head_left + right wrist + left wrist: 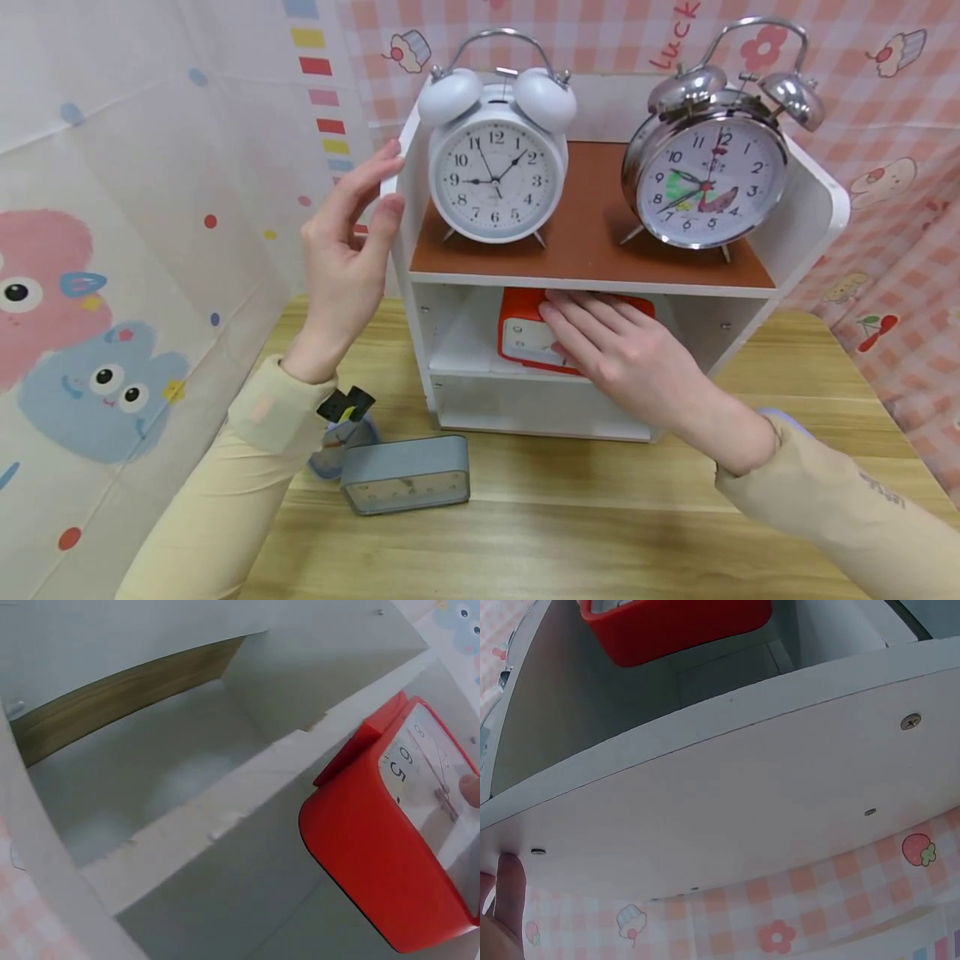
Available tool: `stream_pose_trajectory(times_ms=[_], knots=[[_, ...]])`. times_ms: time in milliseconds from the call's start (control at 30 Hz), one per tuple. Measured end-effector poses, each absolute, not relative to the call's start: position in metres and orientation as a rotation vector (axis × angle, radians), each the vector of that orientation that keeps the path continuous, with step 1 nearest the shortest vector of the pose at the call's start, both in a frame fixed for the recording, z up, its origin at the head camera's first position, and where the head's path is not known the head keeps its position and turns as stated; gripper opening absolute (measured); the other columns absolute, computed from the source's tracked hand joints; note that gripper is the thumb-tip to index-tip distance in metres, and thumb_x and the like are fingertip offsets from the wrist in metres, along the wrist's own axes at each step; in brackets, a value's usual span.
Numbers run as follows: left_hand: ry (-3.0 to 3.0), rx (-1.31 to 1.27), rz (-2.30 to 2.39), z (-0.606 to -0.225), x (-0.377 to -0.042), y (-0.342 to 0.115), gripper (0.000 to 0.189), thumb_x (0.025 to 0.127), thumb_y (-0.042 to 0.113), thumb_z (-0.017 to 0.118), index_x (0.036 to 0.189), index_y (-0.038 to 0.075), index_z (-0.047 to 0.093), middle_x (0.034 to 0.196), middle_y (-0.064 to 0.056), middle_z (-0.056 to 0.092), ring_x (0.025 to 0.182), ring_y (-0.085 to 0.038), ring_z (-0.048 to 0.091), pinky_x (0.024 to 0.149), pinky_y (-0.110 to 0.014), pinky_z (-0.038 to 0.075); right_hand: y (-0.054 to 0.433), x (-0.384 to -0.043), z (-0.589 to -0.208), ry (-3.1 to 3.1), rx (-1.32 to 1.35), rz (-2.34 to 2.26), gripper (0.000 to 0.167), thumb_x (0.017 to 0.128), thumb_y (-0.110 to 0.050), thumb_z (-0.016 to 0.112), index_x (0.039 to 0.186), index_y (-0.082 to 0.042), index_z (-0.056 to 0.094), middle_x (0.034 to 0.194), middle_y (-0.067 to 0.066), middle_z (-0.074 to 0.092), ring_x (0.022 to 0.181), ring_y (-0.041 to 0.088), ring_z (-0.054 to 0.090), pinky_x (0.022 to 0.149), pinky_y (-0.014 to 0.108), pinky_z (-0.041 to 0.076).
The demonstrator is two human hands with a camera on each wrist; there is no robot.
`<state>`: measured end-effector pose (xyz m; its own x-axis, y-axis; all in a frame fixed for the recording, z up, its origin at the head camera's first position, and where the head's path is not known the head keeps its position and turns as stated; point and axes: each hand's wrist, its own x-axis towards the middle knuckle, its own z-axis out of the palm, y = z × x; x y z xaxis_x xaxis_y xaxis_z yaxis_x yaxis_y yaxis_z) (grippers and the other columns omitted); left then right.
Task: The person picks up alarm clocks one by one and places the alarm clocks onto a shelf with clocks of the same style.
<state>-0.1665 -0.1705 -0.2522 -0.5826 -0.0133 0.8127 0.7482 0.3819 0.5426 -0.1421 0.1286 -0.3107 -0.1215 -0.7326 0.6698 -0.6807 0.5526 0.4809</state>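
Observation:
My right hand (630,354) holds a red alarm clock (517,304) on the middle level of a white shelf unit (592,287). Its fingers lie over the clock's top, and a fingertip (470,790) touches the white dial in the right wrist view. The clock is near the shelf's front edge. On the unit's left side panel (742,802), my left hand (348,242) rests its fingertips and thumb near the upper front edge. A white twin-bell alarm clock (498,167) and a silver twin-bell clock (708,167) stand on the brown top level.
A grey-blue rectangular clock (405,475) sits on the wooden table (570,525) in front of the unit, with a small blue clock (330,454) behind its left end. A blue edge (783,417) shows behind my right sleeve. Patterned cloth (187,167) hangs around the table.

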Motion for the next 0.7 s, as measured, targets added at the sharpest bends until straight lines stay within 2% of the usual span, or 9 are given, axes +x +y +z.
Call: stream_pose_trajectory(times_ms=[367,567,700], knots=[[-1.892,-0.631,-1.252,-0.252,-0.166,-0.171,0.034,0.104,0.009,0.062,0.137,0.002,0.064,0.153,-0.011,0.063,0.137,-0.022,0.066,0.065,-0.01,0.053,0.135,-0.149,-0.318,-1.915,1.138,-0.025,0.04,0.115,-0.022,0.041,0.133,0.004,0.065,0.125,0.018,0.077,0.107,0.033,0.075,0.086,0.047,0.064],[-1.893,-0.631,-1.252,-0.252,-0.166,-0.171,0.034,0.104,0.008,0.062,0.137,0.002,0.064,0.153,-0.01,0.062,0.137,-0.022,0.066,0.061,-0.011,0.051,0.137,-0.148,-0.32,-1.944,1.133,-0.044,0.037,0.113,-0.02,0.046,0.137,0.002,0.063,0.129,0.016,0.075,0.112,0.032,0.074,0.089,0.046,0.063],[-1.89,-0.633,-1.259,-0.252,-0.166,-0.171,0.034,0.105,0.011,0.063,0.137,0.003,0.065,0.153,-0.01,0.063,0.137,-0.021,0.066,0.061,-0.011,0.05,0.142,-0.146,-0.319,-1.964,1.122,-0.07,0.038,0.114,-0.02,0.042,0.14,0.0,0.062,0.132,0.015,0.074,0.113,0.03,0.073,0.087,0.045,0.062]])
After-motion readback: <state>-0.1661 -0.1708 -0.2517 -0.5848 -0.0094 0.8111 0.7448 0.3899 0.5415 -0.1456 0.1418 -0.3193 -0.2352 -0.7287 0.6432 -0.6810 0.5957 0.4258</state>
